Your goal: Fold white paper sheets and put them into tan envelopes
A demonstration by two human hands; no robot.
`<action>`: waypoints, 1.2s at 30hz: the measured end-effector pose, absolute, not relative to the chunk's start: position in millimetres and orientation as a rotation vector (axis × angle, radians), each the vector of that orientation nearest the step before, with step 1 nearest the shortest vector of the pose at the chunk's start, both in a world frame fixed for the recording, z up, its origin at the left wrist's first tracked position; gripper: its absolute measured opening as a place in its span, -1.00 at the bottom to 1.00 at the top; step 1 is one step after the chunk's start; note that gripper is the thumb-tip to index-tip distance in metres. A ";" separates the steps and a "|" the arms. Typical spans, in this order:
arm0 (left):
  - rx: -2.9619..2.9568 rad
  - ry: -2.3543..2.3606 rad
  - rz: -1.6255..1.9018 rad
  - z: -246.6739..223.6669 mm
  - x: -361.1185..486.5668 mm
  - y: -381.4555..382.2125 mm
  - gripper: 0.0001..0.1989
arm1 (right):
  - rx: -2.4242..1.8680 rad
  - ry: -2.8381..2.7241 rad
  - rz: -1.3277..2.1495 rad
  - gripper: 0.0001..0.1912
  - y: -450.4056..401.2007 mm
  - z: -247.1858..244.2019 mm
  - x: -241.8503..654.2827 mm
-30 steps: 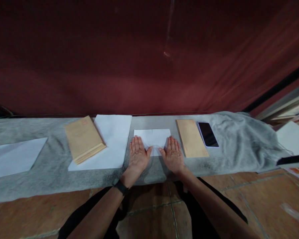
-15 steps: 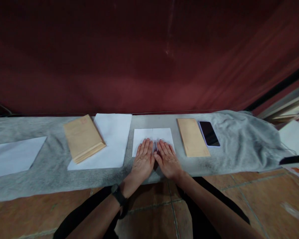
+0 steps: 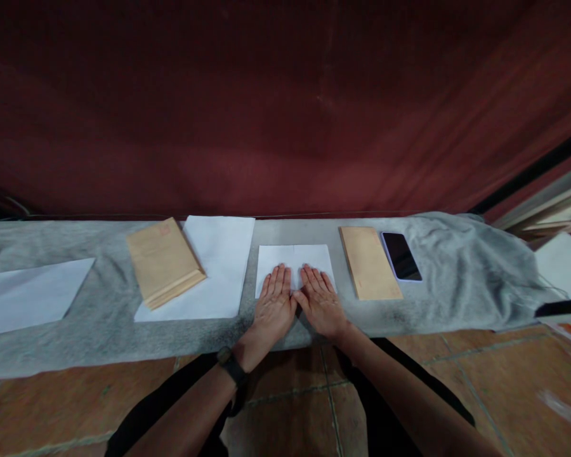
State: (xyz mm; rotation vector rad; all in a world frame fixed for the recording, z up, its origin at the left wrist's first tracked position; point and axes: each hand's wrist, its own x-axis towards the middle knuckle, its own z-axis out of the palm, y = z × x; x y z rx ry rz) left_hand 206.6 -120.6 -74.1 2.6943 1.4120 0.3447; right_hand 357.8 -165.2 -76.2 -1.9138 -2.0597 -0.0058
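A folded white sheet of paper [image 3: 292, 257] lies on a grey cloth [image 3: 99, 317] in front of me. My left hand [image 3: 275, 306] rests flat on its near left half, fingers together and palm down. My right hand [image 3: 320, 303] lies flat beside it on the near right half, the two thumbs almost touching. Neither hand grips anything. A black band sits on my left wrist [image 3: 231, 365].
A stack of brown envelopes [image 3: 164, 260] lies on a large white sheet [image 3: 216, 266] to the left. Further left is another white sheet [image 3: 26, 295]. To the right lie one brown envelope [image 3: 370, 261] and a dark phone [image 3: 401, 256]. Rumpled cloth [image 3: 471, 273] lies far right.
My two hands slid inward from the paper's outer edges to its middle and now lie side by side. The view shifted slightly.
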 end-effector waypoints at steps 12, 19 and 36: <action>2.644 1.616 0.469 -82.6 203.1 -118.9 -0.20 | -2.007 -1.902 -0.213 -0.22 -171.9 -92.9 370.7; 2.642 1.625 0.551 -84.5 197.8 -119.8 -0.15 | -2.062 -1.888 -0.235 -0.19 -174.7 -93.7 375.2; 2.574 1.611 0.638 -82.3 185.7 -121.8 -0.15 | -2.079 -1.892 -0.337 -0.21 -183.3 -92.3 384.7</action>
